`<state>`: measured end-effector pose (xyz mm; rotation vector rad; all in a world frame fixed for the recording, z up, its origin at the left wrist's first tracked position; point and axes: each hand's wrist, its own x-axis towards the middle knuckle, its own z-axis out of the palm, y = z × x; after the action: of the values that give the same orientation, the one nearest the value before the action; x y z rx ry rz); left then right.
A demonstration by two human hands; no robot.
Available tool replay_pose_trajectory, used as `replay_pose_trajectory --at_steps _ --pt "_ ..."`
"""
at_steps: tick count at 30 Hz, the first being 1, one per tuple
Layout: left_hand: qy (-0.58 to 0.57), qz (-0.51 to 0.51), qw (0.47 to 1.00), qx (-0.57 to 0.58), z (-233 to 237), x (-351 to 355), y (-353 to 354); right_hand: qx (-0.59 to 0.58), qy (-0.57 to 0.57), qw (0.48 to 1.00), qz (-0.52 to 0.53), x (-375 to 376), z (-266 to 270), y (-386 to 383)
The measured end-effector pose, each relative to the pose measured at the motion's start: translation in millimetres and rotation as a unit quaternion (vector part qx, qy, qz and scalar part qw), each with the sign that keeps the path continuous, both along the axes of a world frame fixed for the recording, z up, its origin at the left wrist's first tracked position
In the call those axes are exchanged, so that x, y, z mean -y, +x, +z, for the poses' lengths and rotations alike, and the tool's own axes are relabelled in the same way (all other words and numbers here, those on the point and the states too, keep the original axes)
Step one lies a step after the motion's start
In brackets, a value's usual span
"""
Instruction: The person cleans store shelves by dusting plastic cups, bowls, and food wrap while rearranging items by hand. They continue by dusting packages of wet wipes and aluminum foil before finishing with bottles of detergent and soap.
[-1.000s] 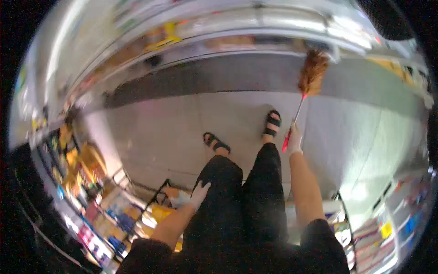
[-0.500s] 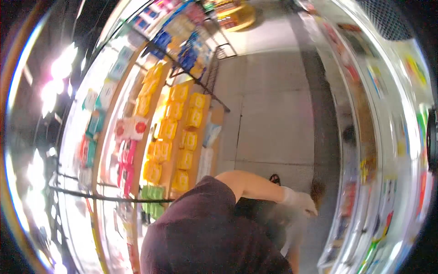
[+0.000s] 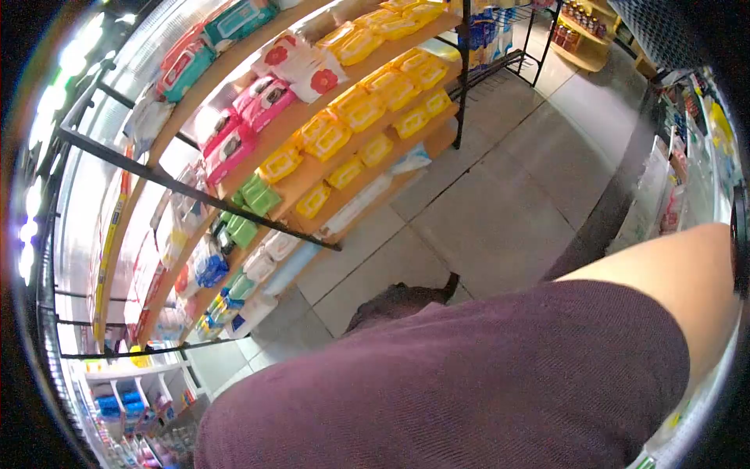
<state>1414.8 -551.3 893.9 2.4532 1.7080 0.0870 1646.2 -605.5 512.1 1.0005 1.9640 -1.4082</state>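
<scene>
Neither of my hands shows at this moment. A purple sleeve and shirt (image 3: 437, 383) fill the lower middle. From the sleeve a bare arm (image 3: 680, 273) reaches up to the right edge, where its lower part passes out of view near the right-hand shelves (image 3: 652, 187). A dark shape (image 3: 402, 301) lies beyond the shirt, low over the floor; I cannot make out what it is.
Slanted wooden shelves on the left carry yellow packs (image 3: 361, 109), pink packs (image 3: 266, 102) and green packs (image 3: 258, 195). A black metal rail (image 3: 211, 195) edges them. Grey floor tiles (image 3: 500, 203) run between the shelf rows. Jars stand on a round wooden stand (image 3: 582, 51).
My view has swung, bringing the left shelves closer and tilting them. The bent arm and the hand near the floor have left the middle; the arm now extends to the right edge.
</scene>
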Motion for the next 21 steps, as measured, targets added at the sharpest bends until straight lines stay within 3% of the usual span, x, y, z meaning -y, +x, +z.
replay_pose_trajectory --at_steps 12,21 --pt "-0.064 0.048 0.996 -0.044 -16.9 -77.5 -103.7 -0.036 -0.013 0.990 0.132 -43.4 -4.4 -162.2" --pt "-0.052 0.207 0.966 -0.147 61.6 -113.9 -243.6 0.009 0.097 0.936 0.337 -145.3 -50.9 -297.8"
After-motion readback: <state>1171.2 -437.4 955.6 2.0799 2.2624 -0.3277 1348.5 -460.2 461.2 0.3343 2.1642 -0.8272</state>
